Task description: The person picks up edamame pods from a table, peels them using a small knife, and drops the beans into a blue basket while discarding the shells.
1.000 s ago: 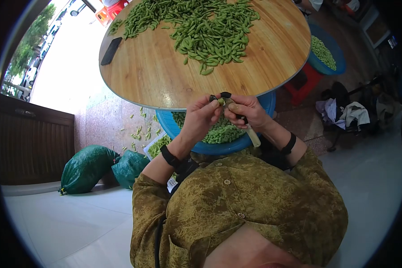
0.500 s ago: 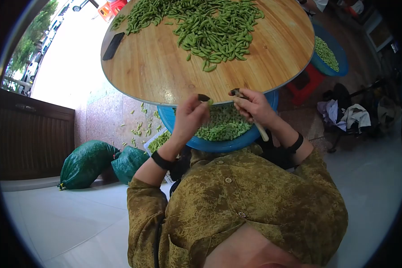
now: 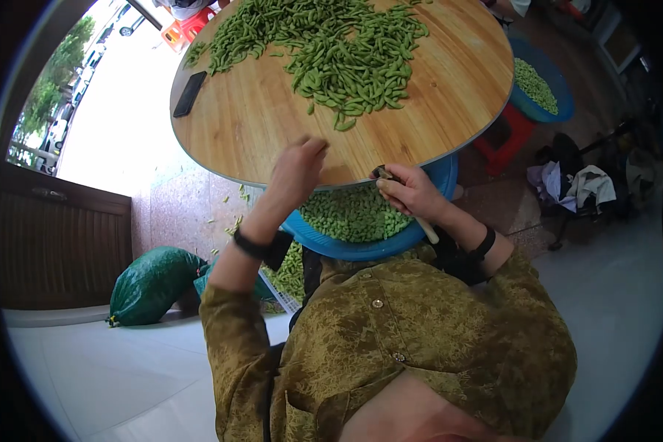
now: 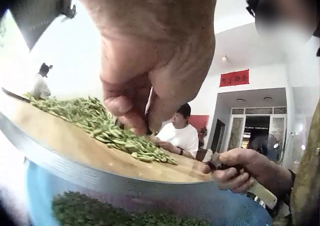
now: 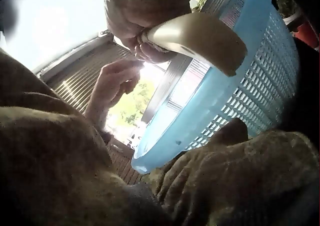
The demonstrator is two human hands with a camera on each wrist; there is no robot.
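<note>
Over the near part of the round wooden table (image 3: 243,125), the left hand (image 3: 298,173) hangs with bent fingers, short of the heap of green pods (image 3: 361,66). The left wrist view has that hand (image 4: 155,60) pointing downward, nothing seen in its fingers. At the table's near edge the right hand (image 3: 416,191) grips a tool with a pale handle (image 3: 427,230); its working end is mostly hidden by the fingers. A dark cover is on a right fingertip. Below the hands, a blue basket (image 3: 331,252) holds shelled green beans (image 3: 353,215).
A dark flat object (image 3: 189,94) lies at the table's left. Green sacks (image 3: 151,283) and a crate of pods (image 3: 287,272) stand on the left floor. Another blue basin (image 3: 563,99) is beside a red stool (image 3: 508,140) at right. A person in white (image 4: 180,136) sits across the table.
The hands were together at first, a pod between them. The left hand has moved away leftward and toward the heap, and the pod is no longer seen. The right hand keeps the tool.
</note>
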